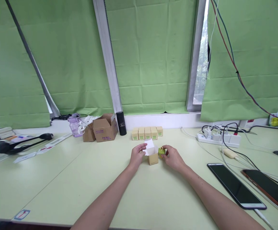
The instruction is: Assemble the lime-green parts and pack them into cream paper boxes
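A small tan cardboard box (153, 159) stands upright on the table in front of me, its white-lined lid flap (150, 144) raised. My left hand (137, 155) is closed on the box's left side, thumb and fingers at the open flaps. Just right of the box, my right hand (173, 157) pinches a small rounded green object (161, 152) with a pale loop on top; its exact kind cannot be made out. Behind them, several matching small boxes (144, 133) with green labels stand in a row.
At the back left are a larger cardboard carton (104, 129), a black cylinder (121, 123) and a purple bottle (74, 125). Black headphones (21, 143) lie far left. To the right are a power strip (218, 140), a phone (235, 185), another phone (270, 188) and loose cables.
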`<state>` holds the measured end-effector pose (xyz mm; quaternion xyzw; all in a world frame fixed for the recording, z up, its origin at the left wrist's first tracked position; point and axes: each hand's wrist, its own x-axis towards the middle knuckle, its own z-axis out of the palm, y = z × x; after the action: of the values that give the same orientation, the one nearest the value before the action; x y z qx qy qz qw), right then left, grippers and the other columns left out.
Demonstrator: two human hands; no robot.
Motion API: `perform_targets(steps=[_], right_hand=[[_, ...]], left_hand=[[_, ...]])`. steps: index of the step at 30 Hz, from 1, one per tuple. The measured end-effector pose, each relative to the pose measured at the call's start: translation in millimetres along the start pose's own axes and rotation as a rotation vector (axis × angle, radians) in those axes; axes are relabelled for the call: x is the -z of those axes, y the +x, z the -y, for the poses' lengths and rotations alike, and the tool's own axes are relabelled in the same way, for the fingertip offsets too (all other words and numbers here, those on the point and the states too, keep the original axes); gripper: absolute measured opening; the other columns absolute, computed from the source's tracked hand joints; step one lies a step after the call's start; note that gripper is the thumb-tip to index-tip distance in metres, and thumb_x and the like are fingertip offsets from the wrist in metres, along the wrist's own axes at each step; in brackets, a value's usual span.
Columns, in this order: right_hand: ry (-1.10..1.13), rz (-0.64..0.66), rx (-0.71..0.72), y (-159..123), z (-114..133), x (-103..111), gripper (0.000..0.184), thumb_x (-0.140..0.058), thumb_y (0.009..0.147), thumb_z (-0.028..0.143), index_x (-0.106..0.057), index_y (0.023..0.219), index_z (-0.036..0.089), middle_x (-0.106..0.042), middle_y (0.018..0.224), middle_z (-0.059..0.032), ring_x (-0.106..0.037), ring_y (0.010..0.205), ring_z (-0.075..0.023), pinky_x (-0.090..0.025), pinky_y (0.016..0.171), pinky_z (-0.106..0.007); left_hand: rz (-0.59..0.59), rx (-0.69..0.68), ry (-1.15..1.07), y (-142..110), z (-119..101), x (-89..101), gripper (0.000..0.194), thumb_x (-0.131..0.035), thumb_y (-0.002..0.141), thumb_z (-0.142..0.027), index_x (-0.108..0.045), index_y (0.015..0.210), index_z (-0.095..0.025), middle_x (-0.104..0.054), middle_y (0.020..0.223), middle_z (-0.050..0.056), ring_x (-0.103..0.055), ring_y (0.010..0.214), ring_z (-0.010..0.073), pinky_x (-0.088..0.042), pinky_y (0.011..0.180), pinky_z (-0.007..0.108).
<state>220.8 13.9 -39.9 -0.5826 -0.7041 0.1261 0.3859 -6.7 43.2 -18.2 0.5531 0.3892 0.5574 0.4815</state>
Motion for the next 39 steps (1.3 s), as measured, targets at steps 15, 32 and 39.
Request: perform_targets(steps=[15,32,39], right_hand=[[0.495,-0.42,0.044,4,28,31,0.041,-0.067,0.086,0.04,-0.064,0.122,0.021,-0.071,0.119,-0.0126,-0.066,0.101,-0.0257,-0.055,0.073,-0.035],[0.481,-0.172,0.202,-16,57,24,0.037,-0.061,0.092,0.033,-0.062,0.128,0.025,-0.069,0.126,-0.0094,-0.067,0.098,-0.0224,-0.055,0.062,-0.028],[0.392,-0.145,0.227,-12,45,23,0.036,-0.058,0.093,0.034,-0.061,0.127,0.026,-0.069,0.13,-0.0093,-0.07,0.088,-0.0207,-0.055,0.059,-0.029]], left_hand=[[0.102,-0.078,0.126,-13,-9,-7.7,0.053,-0.058,0.059,-0.008,-0.079,0.107,-0.014,-0.078,0.111,0.013,-0.069,0.103,0.0258,-0.054,0.092,0.037],[0.123,-0.137,0.148,-17,-10,-11.4,0.05,-0.057,0.062,-0.01,-0.077,0.108,-0.014,-0.079,0.108,0.011,-0.071,0.103,0.0274,-0.053,0.099,0.042],[0.152,-0.133,0.147,-16,-10,-10.0,0.051,-0.057,0.061,-0.009,-0.078,0.107,-0.014,-0.079,0.107,0.011,-0.07,0.106,0.0276,-0.054,0.099,0.041]])
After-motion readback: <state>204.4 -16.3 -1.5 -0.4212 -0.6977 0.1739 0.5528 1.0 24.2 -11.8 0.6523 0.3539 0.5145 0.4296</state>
